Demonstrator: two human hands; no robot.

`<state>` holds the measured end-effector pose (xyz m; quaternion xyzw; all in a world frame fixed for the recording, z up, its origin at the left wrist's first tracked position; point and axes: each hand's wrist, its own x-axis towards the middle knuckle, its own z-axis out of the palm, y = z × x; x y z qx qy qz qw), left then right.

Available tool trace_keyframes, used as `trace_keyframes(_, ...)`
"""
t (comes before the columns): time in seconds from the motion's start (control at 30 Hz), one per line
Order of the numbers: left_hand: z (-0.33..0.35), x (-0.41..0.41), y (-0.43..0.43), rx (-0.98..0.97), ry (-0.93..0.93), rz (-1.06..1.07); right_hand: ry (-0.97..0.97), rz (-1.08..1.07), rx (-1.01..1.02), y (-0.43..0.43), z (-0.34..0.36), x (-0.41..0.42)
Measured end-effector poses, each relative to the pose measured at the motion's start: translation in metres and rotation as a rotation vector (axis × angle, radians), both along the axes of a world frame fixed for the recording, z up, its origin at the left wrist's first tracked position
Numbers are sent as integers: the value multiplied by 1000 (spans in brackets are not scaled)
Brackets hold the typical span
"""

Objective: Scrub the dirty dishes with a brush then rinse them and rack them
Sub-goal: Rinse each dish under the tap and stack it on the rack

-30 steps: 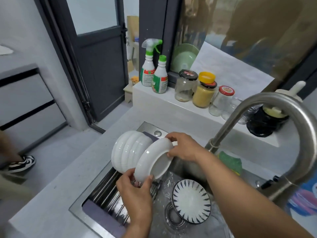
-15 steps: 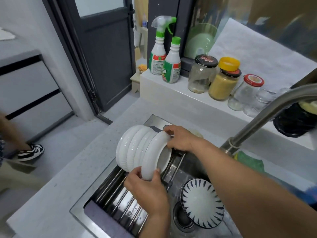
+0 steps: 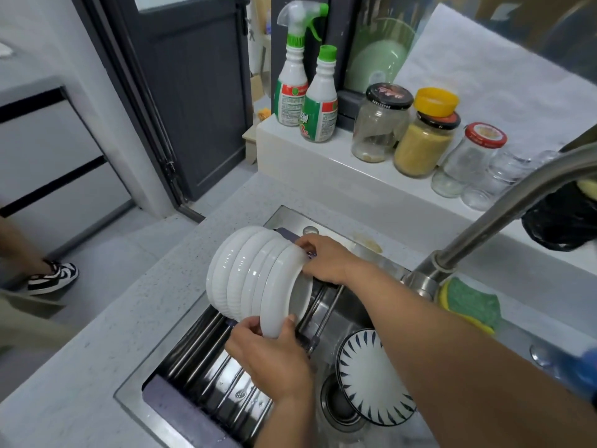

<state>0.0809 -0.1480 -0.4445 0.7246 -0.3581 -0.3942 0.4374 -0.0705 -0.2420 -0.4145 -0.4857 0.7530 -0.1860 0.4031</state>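
Counts, all placed from the sink [image 3: 355,315]:
- White dishes: five, standing on edge in one tight row [image 3: 237,279] on the roll-up rack [image 3: 206,367], which is lying across the left part of the sink.
- Patterned plate [image 3: 371,376]: one, white with dark radial strokes, leaning in the basin at the right part of the sink and partly covering the drain [image 3: 339,404].
- Sponge [image 3: 471,302]: one, green over yellow, sitting on the rim behind the sink, at the foot of the single faucet [image 3: 504,218].
- Green-capped bottles: two, standing on the ledge [image 3: 307,163] behind the sink, namely a trigger bottle [image 3: 290,88] and a plain bottle [image 3: 321,105].
- Lidded jars: three, standing along the same ledge, namely the black-lidded jar [image 3: 378,130], the yellow-lidded jar [image 3: 423,140] and the red-lidded jar [image 3: 465,160]. Clear glassware is standing beyond them; count unclear.

Grips: both are grasping the fifth dish [image 3: 281,295], at the row's right end, nearest the basin.
- Left grip [image 3: 271,357] is clasping the lower rim, fingers curling onto the basin-facing side. The dish is standing directly above this grip.
- Right grip [image 3: 326,258] is pinching the upper rim. The dish is hanging below and to the left of it.
- The fifth dish is touching its neighbour. The left grip is hiding its bottom edge, so contact with the rack bars cannot be told.

The grey speckled worktop [image 3: 135,318] is surrounding the sink. Left of the sink, on the floor, a second person's foot is showing in a black-and-white shoe [image 3: 53,276].
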Motion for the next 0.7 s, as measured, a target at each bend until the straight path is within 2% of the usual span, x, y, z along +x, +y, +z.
trace_keyframes(0.23, -11, 9, -1, -38, 12, -45, -14, 16, -26, 5, -1, -1)
trace_keyframes(0.4, -15, 10, -3, -69, 30, -68, 112, 73, -42, 7, 0, -1)
trace_keyframes(0.7, -19, 14, -1, -93, 36, -104, 168, 81, -64, 3, -10, 6)
